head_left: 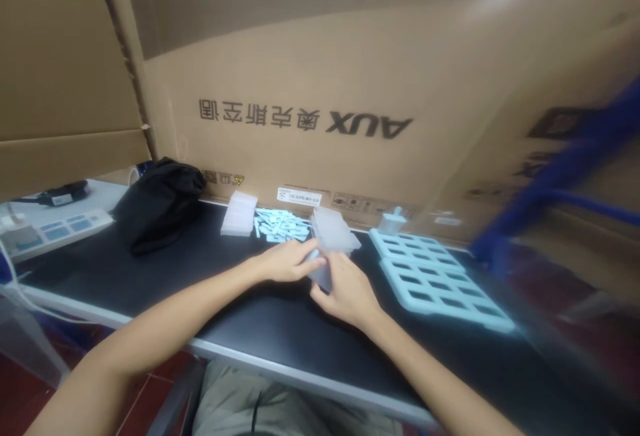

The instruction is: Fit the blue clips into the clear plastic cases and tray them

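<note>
Both of my hands meet at the middle of the black table. My left hand lies with its fingers curled on a translucent grey plastic piece. My right hand grips the same piece from below and the right. Just behind them stands a stack of translucent plastic trays. A pile of small light blue parts lies behind the hands. To the right lie two light blue grid trays with rectangular slots.
A second stack of clear trays stands left of the blue parts. A black bag sits at the left, a white power strip beyond it. A large cardboard box walls the back. A blurred blue frame is at right.
</note>
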`<action>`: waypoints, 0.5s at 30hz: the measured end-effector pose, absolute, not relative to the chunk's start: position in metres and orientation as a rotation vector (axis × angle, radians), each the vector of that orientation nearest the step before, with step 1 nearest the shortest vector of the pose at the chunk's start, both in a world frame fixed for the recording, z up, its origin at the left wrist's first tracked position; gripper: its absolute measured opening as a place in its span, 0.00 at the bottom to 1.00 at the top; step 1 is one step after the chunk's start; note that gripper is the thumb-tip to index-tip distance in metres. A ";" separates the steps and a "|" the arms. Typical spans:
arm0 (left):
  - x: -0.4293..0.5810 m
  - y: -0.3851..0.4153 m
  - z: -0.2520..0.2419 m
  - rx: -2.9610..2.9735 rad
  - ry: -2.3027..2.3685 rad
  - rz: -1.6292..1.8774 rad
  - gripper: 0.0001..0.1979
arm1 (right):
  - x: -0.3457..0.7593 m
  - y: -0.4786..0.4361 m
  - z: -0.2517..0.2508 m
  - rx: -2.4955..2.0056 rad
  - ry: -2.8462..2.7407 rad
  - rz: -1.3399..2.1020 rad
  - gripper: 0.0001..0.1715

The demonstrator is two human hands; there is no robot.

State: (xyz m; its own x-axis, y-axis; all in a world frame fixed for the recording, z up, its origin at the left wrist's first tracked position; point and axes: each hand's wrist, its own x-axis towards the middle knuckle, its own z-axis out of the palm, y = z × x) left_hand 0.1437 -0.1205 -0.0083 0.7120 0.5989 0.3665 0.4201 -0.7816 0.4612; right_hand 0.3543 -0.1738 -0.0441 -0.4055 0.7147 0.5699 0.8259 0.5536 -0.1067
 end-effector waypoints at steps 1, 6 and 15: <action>0.146 -0.123 -0.008 2.544 0.763 0.728 0.18 | 0.354 -0.175 -0.043 -1.281 -2.219 -0.247 0.17; 0.143 -0.109 -0.009 2.338 0.631 0.854 0.19 | 0.351 -0.180 -0.035 -1.441 -2.171 -0.226 0.15; 0.102 -0.052 -0.016 2.164 1.033 1.497 0.17 | 0.352 -0.183 -0.035 -1.456 -2.244 -0.196 0.14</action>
State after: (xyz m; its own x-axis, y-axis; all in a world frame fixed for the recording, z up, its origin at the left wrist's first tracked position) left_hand 0.1017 -0.0525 -0.0163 0.1924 0.7094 0.6781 0.3818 -0.6906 0.6142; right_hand 0.3520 -0.1827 -0.0346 -0.3373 0.8291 0.4458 0.8937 0.4308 -0.1250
